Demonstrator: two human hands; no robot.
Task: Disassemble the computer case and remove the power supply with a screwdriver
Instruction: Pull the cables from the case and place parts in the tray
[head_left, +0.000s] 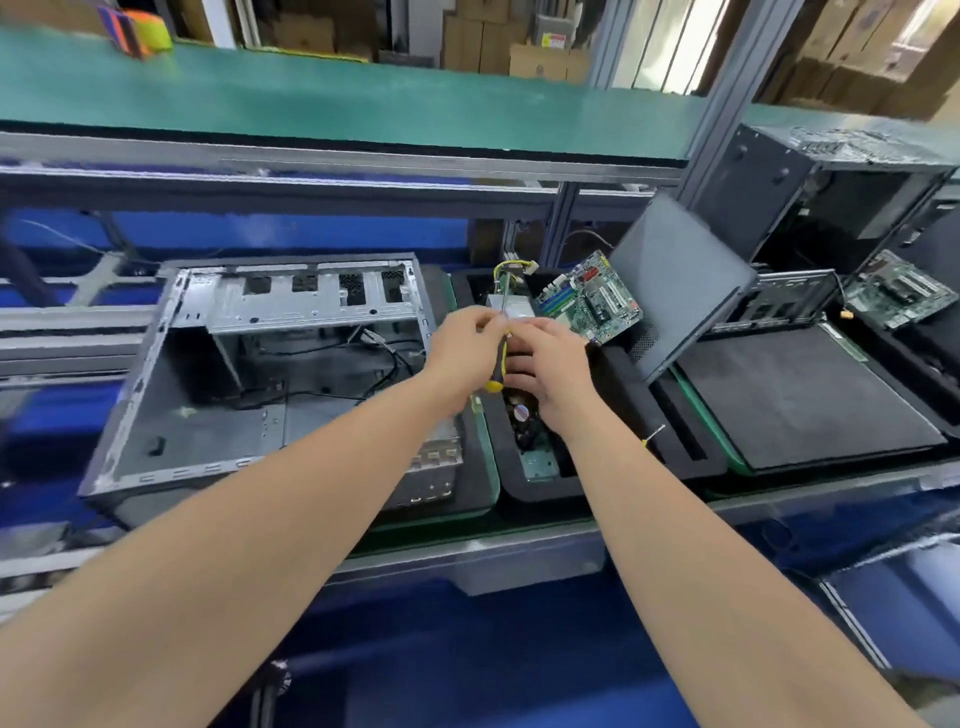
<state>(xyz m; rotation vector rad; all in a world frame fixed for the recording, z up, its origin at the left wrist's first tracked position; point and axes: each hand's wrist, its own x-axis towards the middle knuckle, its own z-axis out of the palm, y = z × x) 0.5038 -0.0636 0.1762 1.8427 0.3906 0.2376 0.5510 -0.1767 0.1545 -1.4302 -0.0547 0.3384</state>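
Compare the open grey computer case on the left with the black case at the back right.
The open grey metal computer case lies on its side, opening upward; the black case sits farther back, opening facing forward. The grey case shows a silver drive cage and loose black cables; the black case's inside is too dark to read. Both are open on one face.

An opened computer case (249, 374) lies on its side at the left of the bench (519, 551). Just right of it, a tray (628, 405) holds a power supply (511, 306) at its far end, with a motherboard (592, 299) propped just right of that. The left hand (462, 348) and right hand (553, 369) meet above the tray's middle, a screwdriver (497, 364) between them. A side panel (680, 286) leans at the tray's right edge. Behind it, toward the bench's far right corner, stands a second case (810, 192). A shelf (311, 104) runs above the far edge.
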